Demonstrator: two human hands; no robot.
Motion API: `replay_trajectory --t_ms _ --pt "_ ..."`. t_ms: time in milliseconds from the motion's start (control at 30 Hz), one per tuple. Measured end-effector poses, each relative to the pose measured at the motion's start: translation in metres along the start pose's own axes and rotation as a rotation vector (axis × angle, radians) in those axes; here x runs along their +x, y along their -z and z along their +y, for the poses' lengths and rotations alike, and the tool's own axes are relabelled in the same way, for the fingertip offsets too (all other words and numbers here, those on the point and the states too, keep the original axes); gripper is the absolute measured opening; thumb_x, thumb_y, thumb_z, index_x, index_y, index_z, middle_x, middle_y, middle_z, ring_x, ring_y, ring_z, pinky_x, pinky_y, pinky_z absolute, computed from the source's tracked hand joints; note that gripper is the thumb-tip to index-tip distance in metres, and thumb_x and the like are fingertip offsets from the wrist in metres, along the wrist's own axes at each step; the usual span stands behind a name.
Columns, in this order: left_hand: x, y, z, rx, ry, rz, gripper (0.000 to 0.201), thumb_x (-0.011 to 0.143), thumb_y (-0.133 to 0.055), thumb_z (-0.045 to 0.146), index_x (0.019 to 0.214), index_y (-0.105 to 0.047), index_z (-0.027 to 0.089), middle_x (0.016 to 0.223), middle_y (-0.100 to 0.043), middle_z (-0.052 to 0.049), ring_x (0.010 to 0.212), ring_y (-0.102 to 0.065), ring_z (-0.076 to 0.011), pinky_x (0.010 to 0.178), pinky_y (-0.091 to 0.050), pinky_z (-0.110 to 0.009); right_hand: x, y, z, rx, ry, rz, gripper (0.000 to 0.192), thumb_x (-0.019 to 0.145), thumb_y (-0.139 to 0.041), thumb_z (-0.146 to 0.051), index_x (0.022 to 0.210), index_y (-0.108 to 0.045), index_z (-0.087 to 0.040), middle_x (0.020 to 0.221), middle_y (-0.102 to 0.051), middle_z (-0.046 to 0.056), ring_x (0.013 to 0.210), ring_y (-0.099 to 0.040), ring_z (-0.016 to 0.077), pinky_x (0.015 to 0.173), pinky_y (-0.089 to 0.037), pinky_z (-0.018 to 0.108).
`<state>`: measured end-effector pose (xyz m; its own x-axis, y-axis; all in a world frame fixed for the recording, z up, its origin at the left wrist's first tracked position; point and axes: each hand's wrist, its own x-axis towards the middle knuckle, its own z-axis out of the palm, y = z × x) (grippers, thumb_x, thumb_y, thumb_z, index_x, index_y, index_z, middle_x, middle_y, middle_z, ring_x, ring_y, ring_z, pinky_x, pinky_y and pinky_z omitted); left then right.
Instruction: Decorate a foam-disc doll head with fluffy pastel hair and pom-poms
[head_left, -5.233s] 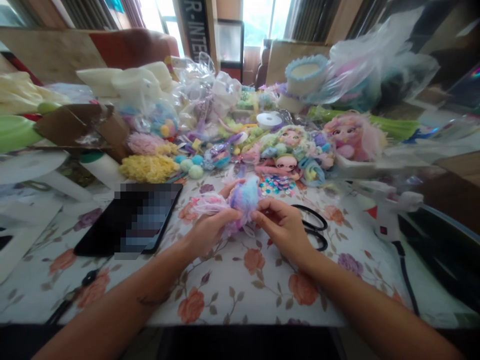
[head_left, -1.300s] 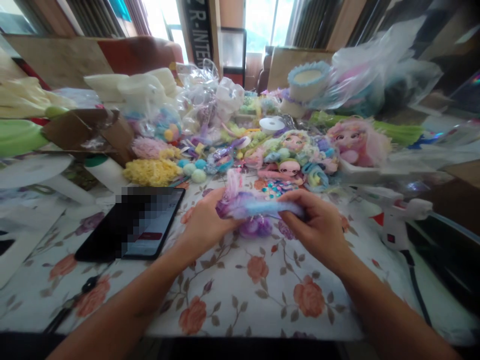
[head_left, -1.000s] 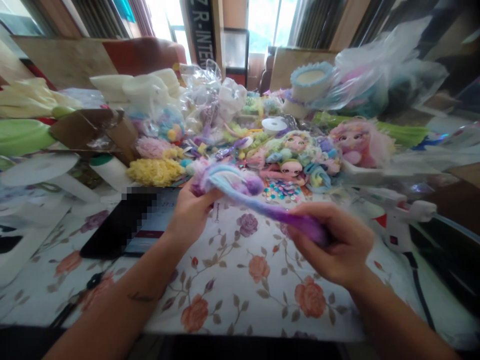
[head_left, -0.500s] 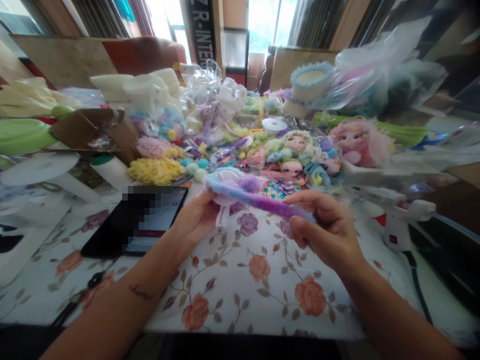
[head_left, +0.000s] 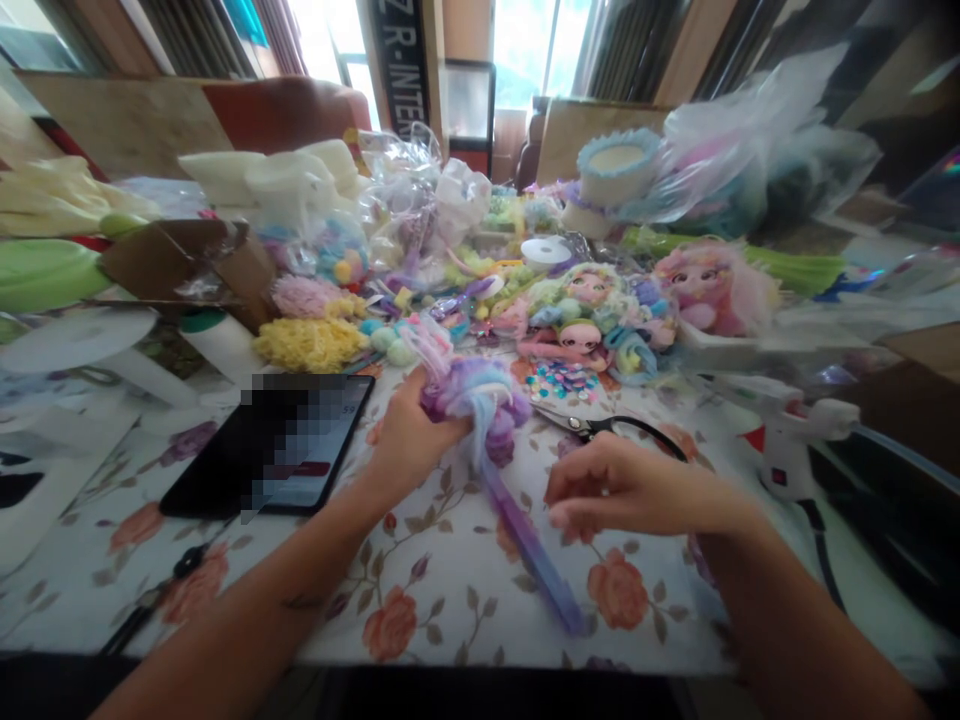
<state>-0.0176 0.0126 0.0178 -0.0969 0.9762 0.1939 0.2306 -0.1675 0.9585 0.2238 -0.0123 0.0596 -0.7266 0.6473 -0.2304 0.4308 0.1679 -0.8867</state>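
My left hand (head_left: 420, 430) is closed around a fluffy purple-and-blue band (head_left: 491, 400), gathered in a bunch with pink, gauzy material at its upper left. One long fuzzy tail of the band hangs toward the front of the table. My right hand (head_left: 604, 490) is off the band, to the right of the tail, with fingers loosely curled, thumb apart and nothing visible between them. Just behind that hand lies a pair of scissors (head_left: 577, 425) with black handles. Colourful sequins (head_left: 562, 380) are spread beyond the scissors.
A tablet or large phone (head_left: 225, 460) rests left of my left forearm. At right stands a white glue gun (head_left: 787, 450) with a dark cable. Doll faces (head_left: 581, 340), yellow fluffy trim (head_left: 311, 343), pompoms, a cardboard box (head_left: 195, 260) and plastic bags crowd the back of the flowered tablecloth (head_left: 487, 610).
The band was stretched between both hands; now my left hand alone holds it bunched, its tail hanging down. My right hand has let go and dropped slightly. Scissors now show behind it.
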Motion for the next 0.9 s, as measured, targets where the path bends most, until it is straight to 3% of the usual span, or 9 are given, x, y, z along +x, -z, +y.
replay_trajectory --t_ms 67,167,400,567,667,767,900 --pt "-0.001 0.000 0.001 0.199 -0.075 0.047 0.043 0.061 -0.086 0.021 0.101 -0.069 0.022 0.091 -0.070 -0.001 0.091 -0.063 -0.0243 0.088 -0.050 -0.034 0.007 -0.009 0.003 0.074 0.064 0.237 0.027 0.091 -0.065 -0.043 0.081 -0.069 -0.018 0.068 -0.068 0.001 0.058 -0.061 0.0118 0.052 -0.046 0.021" --pt "-0.005 -0.002 -0.001 0.279 -0.206 0.040 0.039 0.064 -0.082 0.023 0.101 -0.070 0.023 0.105 -0.069 -0.004 0.104 -0.061 -0.0282 0.097 -0.046 -0.038 0.021 -0.024 0.005 0.079 0.146 0.549 0.026 0.088 -0.068 -0.045 0.087 -0.068 -0.019 0.078 -0.069 0.002 0.059 -0.059 0.0111 0.052 -0.048 0.022" --pt "-0.011 -0.009 -0.004 0.181 -0.310 -0.012 0.035 0.065 -0.081 0.014 0.097 -0.071 0.027 0.107 -0.069 -0.004 0.113 -0.058 -0.0297 0.103 -0.044 -0.037 0.041 -0.052 0.013 -0.120 0.156 0.832 0.025 0.082 -0.074 -0.045 0.084 -0.067 -0.021 0.072 -0.066 0.001 0.067 -0.060 0.0162 0.059 -0.046 0.027" --pt "-0.013 -0.011 -0.005 0.244 -0.362 0.015 0.038 0.063 -0.078 0.008 0.097 -0.070 0.025 0.102 -0.069 -0.004 0.106 -0.062 -0.0275 0.096 -0.049 -0.035 0.046 -0.060 0.011 -0.205 0.154 0.892 0.012 0.080 -0.068 -0.027 0.075 -0.059 -0.021 0.070 -0.061 -0.001 0.066 -0.056 0.0151 0.063 -0.044 0.028" --pt "-0.011 -0.009 -0.004 0.276 -0.350 0.053 0.040 0.061 -0.081 0.013 0.097 -0.068 0.023 0.103 -0.069 -0.003 0.105 -0.063 -0.0276 0.095 -0.050 -0.037 0.046 -0.059 0.007 -0.051 0.198 0.878 0.006 0.081 -0.063 -0.021 0.075 -0.060 -0.020 0.070 -0.061 -0.001 0.065 -0.057 0.0135 0.064 -0.045 0.027" --pt "-0.008 -0.006 -0.003 0.238 -0.216 0.036 0.043 0.063 -0.083 0.022 0.102 -0.065 0.021 0.102 -0.071 -0.004 0.099 -0.066 -0.0267 0.090 -0.052 -0.039 0.041 -0.053 0.003 0.209 0.195 0.774 0.008 0.086 -0.062 -0.026 0.090 -0.064 -0.020 0.067 -0.063 -0.002 0.062 -0.059 0.0132 0.059 -0.046 0.026" --pt "-0.005 -0.003 -0.003 -0.038 0.055 -0.083 0.053 0.064 -0.087 0.038 0.108 -0.064 0.020 0.101 -0.074 -0.005 0.095 -0.069 -0.0251 0.086 -0.054 -0.037 0.028 -0.038 -0.002 0.451 0.156 0.615 0.028 0.088 -0.062 -0.028 0.114 -0.054 -0.023 0.060 -0.057 -0.008 0.045 -0.054 0.0104 0.045 -0.043 0.022"
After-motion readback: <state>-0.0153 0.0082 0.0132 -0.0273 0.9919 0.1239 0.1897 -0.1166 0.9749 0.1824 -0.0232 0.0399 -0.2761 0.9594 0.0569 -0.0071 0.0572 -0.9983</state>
